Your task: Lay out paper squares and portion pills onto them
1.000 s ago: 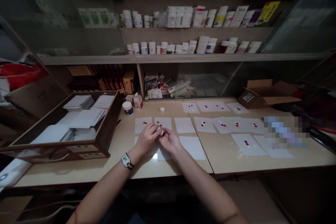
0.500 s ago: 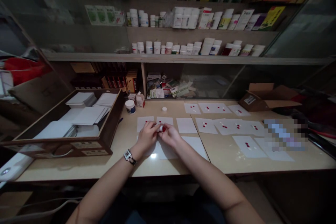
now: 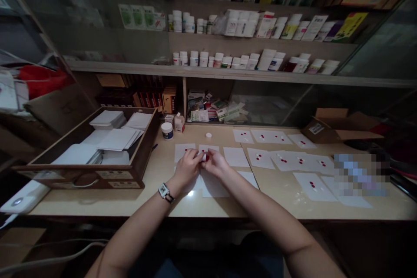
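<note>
L hand (image 3: 187, 168) & R hand (image 3: 215, 164) on small red item (image 3: 207, 157)

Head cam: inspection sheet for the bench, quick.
Surface: beige counter, two panels meeting at a seam.
Job's things: left hand and right hand meet at a small red-and-white object, above white paper sheets marked with red dots.
Clutter: wooden tray of white cards, white-lidded jar, open cardboard box.
Hands: bare; wristwatch on left wrist.
Cables: white cable below the counter.
Surroundings: shelves of medicine bottles.
</note>
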Action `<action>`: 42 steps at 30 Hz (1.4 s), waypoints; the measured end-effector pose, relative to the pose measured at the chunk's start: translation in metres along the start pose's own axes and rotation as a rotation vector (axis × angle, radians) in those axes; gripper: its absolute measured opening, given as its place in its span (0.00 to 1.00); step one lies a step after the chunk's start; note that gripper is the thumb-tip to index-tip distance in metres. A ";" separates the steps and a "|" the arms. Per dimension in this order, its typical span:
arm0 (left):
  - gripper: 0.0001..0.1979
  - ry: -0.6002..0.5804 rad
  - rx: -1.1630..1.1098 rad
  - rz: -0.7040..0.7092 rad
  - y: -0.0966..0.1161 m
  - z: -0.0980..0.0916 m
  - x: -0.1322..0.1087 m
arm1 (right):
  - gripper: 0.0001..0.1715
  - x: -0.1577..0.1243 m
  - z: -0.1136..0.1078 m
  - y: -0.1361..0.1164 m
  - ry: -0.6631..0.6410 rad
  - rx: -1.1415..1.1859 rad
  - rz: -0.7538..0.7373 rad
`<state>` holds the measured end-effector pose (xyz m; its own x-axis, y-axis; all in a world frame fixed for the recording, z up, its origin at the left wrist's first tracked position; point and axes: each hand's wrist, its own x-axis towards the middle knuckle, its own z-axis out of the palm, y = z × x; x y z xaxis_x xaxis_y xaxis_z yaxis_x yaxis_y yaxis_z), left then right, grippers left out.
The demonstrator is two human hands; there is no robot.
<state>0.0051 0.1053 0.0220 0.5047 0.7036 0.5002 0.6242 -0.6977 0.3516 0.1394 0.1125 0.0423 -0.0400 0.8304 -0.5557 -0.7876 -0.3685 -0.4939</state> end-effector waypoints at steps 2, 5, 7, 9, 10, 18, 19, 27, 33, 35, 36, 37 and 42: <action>0.16 0.037 -0.060 -0.044 -0.002 0.002 0.000 | 0.13 -0.001 0.002 -0.002 -0.003 -0.023 0.008; 0.16 0.093 -0.214 -0.149 -0.007 0.005 0.001 | 0.14 -0.001 0.007 -0.004 -0.006 -0.056 0.000; 0.17 0.115 -0.278 -0.198 -0.010 0.007 0.002 | 0.14 0.000 0.010 -0.003 -0.007 -0.082 -0.034; 0.18 0.120 -0.300 -0.218 -0.012 0.008 0.002 | 0.14 0.003 0.012 -0.002 -0.006 -0.101 -0.068; 0.18 0.118 -0.305 -0.222 -0.013 0.009 0.002 | 0.13 0.005 0.012 -0.001 -0.007 -0.107 -0.076; 0.19 0.119 -0.358 -0.243 -0.012 0.008 0.002 | 0.15 0.014 0.004 0.001 -0.076 -0.185 -0.096; 0.19 0.119 -0.362 -0.249 -0.012 0.007 0.003 | 0.15 0.014 0.003 0.002 -0.089 -0.196 -0.105; 0.18 0.112 -0.433 -0.270 -0.013 0.008 0.002 | 0.13 0.018 0.004 0.006 -0.206 -0.382 -0.173; 0.19 0.139 -0.499 -0.307 -0.011 0.008 0.004 | 0.10 0.025 0.003 0.001 -0.247 -0.561 -0.245; 0.19 0.143 -0.517 -0.318 -0.010 0.006 0.005 | 0.10 0.027 0.003 0.000 -0.242 -0.582 -0.265; 0.19 0.144 -0.521 -0.324 -0.009 0.006 0.006 | 0.10 0.028 0.002 0.000 -0.237 -0.590 -0.276; 0.19 0.146 -0.524 -0.329 -0.009 0.006 0.006 | 0.10 0.029 0.002 -0.001 -0.230 -0.598 -0.288; 0.19 0.170 -0.562 -0.359 -0.009 0.007 0.007 | 0.12 0.029 0.004 -0.002 -0.161 -0.628 -0.344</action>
<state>0.0072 0.1176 0.0166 0.1955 0.9053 0.3770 0.3076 -0.4216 0.8530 0.1378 0.1392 0.0296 0.0184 0.9756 -0.2189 -0.2730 -0.2058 -0.9398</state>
